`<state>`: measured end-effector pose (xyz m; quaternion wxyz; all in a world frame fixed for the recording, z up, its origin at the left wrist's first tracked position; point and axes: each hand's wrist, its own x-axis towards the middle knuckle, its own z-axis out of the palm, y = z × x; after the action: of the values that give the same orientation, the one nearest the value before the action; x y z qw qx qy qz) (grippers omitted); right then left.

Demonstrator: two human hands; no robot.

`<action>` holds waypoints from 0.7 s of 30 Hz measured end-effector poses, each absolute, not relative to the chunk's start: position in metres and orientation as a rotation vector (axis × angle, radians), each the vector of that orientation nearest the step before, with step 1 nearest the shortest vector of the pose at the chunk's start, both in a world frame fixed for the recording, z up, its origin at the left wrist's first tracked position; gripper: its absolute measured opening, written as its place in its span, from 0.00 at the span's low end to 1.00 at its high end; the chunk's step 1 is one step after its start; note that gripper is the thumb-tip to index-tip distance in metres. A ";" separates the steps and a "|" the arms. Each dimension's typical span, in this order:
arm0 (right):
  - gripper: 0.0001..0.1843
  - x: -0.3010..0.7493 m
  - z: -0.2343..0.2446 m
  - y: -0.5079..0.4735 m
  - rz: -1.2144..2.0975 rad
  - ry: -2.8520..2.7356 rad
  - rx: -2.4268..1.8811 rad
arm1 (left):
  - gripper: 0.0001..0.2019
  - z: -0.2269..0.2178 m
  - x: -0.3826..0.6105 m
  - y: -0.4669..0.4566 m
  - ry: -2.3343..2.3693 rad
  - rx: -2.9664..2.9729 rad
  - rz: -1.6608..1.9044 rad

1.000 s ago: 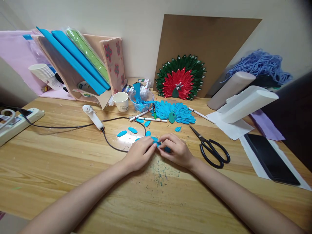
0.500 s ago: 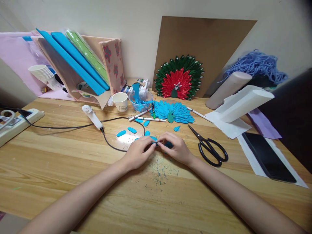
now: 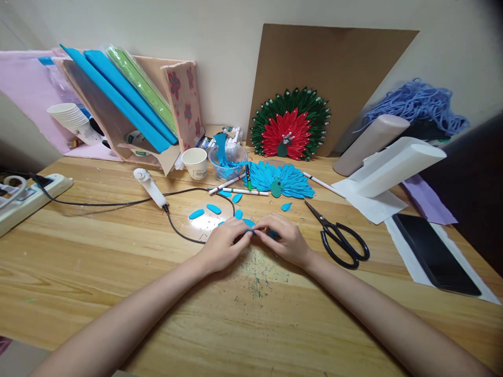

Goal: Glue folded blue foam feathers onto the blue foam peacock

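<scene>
My left hand and my right hand meet over the table, fingertips pinched together on a small blue paper petal, most of it hidden by the fingers. Several loose blue oval petals, such as one petal on the left, lie just beyond my hands. Behind them rests a blue paper peacock with a green body. A red and green peacock stands upright against a brown board. Black-handled scissors lie open to the right of my right hand.
A white glue gun with a black cord stands at the left, near a power strip. Markers, a paper cup and a clear bowl sit behind. White paper rolls and a phone are at the right.
The view has shifted very slightly. Both hands keep their pinch on the blue petal in the same place, with hardly any finger movement.
</scene>
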<state>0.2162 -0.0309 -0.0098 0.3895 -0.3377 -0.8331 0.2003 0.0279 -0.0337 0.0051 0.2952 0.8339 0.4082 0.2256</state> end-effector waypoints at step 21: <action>0.07 0.216 -0.013 -0.034 0.351 -2.188 -0.808 | 0.17 0.004 0.027 -0.032 0.989 2.206 0.605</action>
<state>0.2158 -0.0336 -0.0132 0.3814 -0.3165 -0.8576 0.1377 0.0266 -0.0324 0.0040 0.3192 0.8388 0.3762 0.2301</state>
